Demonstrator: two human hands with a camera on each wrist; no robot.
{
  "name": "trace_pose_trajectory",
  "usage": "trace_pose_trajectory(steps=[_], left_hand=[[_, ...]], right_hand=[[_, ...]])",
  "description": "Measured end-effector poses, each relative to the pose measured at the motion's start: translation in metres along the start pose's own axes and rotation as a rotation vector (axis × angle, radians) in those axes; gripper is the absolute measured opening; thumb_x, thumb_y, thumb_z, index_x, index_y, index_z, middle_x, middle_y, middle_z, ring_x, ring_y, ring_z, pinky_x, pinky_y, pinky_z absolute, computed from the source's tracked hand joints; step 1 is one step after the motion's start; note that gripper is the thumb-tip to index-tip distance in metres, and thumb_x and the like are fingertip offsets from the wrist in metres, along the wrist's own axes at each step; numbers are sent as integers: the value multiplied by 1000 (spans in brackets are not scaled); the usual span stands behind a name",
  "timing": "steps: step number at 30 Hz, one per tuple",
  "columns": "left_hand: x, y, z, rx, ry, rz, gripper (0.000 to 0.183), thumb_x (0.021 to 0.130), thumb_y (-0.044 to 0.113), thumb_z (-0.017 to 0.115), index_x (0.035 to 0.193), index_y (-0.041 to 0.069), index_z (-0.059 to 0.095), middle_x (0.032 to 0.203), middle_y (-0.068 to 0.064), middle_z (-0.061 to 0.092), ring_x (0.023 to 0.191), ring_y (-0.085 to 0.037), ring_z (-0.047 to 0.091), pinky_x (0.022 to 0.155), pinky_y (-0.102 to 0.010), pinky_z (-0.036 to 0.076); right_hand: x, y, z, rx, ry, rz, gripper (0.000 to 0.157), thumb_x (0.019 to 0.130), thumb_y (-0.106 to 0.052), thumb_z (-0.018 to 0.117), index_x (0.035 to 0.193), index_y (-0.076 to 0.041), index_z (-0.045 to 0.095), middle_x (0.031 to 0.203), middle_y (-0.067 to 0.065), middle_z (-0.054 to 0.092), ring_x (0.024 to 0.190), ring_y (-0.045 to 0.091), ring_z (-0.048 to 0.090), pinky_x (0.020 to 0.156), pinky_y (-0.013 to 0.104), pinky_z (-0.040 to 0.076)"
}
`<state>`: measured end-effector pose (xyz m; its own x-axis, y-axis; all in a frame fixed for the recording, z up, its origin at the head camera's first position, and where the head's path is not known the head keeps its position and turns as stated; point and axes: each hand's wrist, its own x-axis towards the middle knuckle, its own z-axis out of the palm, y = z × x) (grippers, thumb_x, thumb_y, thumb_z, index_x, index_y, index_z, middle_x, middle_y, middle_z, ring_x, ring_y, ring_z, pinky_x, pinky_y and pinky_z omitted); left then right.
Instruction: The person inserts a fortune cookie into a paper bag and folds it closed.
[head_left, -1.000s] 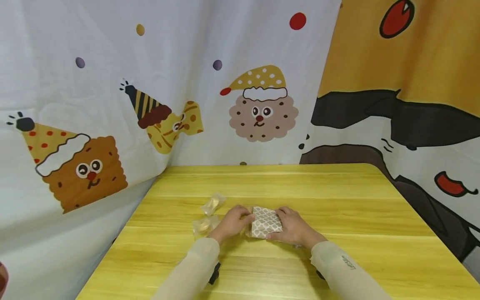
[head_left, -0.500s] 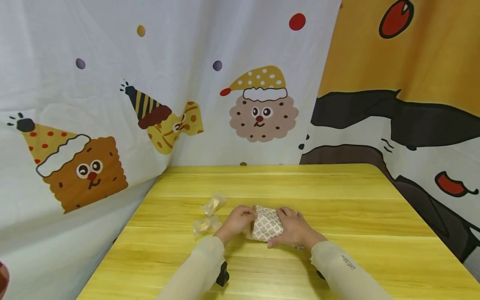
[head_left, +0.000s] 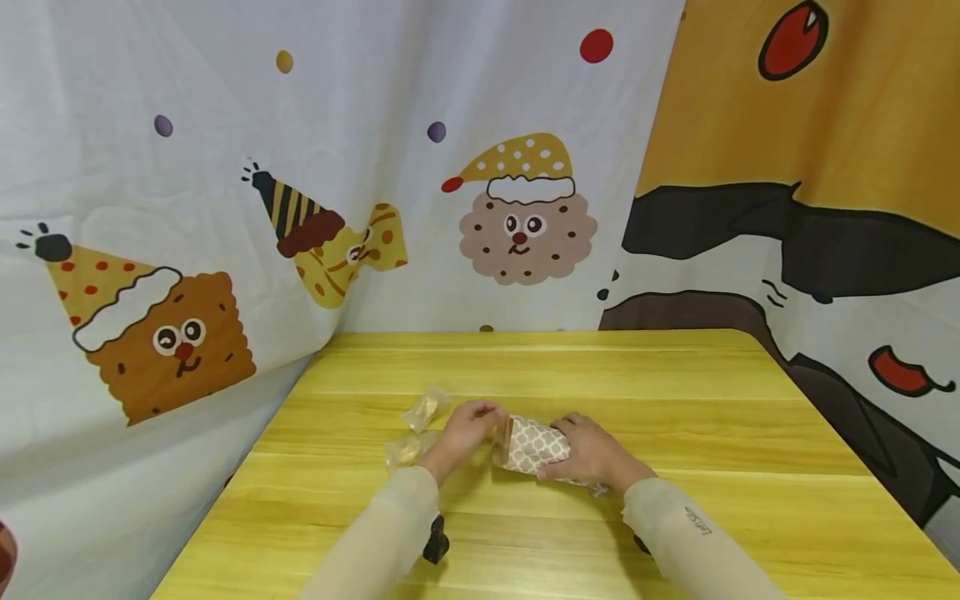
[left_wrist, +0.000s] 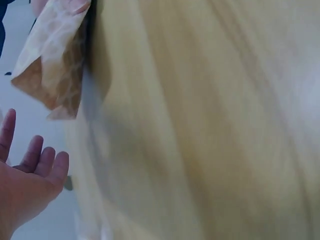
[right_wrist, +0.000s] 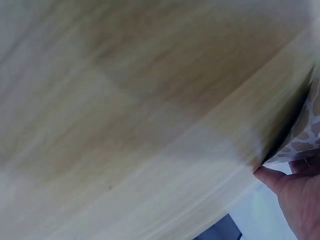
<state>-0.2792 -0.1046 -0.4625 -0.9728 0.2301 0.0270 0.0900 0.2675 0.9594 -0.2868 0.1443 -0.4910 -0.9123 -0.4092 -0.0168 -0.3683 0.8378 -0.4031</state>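
A paper bag [head_left: 536, 444] with a white lattice pattern on beige lies on its side on the table. Its brown mouth faces left and gapes in the left wrist view, where the bag [left_wrist: 55, 45] shows at upper left. My right hand [head_left: 592, 454] grips the bag's right part, thumb on the near side and fingers over the far side. In the right wrist view, the thumb of that hand [right_wrist: 295, 192] lies along the edge of the patterned paper. My left hand [head_left: 465, 433] is beside the mouth; the left wrist view shows its fingers [left_wrist: 35, 155] extended and apart from the paper.
Two small clear packets with yellowish contents, a farther one [head_left: 427, 408] and a nearer one [head_left: 408, 451], lie left of my left hand. A cartoon-printed curtain [head_left: 390, 125] hangs behind the wooden table [head_left: 525, 367].
My left hand first pinched the bag's left edge, then came away to the left. The bag's mouth shows more openly now. My right hand has kept its grip on the bag.
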Motion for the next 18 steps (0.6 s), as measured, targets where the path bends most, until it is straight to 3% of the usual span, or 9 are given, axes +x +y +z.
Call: trace_pose_trajectory(steps=[7, 12, 18], left_hand=[[-7, 7, -31, 74, -10, 10, 34, 102, 34, 57, 121, 6, 64, 124, -7, 61, 120, -30, 54, 96, -54, 46], [-16, 5, -63, 154, 37, 19, 28, 100, 32, 60, 121, 13, 66, 123, -3, 63, 120, -26, 55, 96, -50, 47], [-31, -4, -99, 180, 80, 5, 34, 100, 23, 62, 128, 3, 62, 127, -11, 61, 119, -31, 55, 94, -50, 49]], right_hand=[[-2, -2, 0, 5, -2, 11, 105, 67, -78, 72, 141, -6, 53, 142, 18, 47, 126, 39, 48, 100, 56, 43], [-3, -4, -1, -9, 1, 22, 105, 67, -78, 72, 141, -6, 52, 142, 18, 47, 125, 39, 49, 100, 55, 44], [-3, -3, -1, -12, 13, 20, 105, 67, -77, 73, 141, -6, 53, 140, 18, 49, 124, 38, 49, 99, 54, 44]])
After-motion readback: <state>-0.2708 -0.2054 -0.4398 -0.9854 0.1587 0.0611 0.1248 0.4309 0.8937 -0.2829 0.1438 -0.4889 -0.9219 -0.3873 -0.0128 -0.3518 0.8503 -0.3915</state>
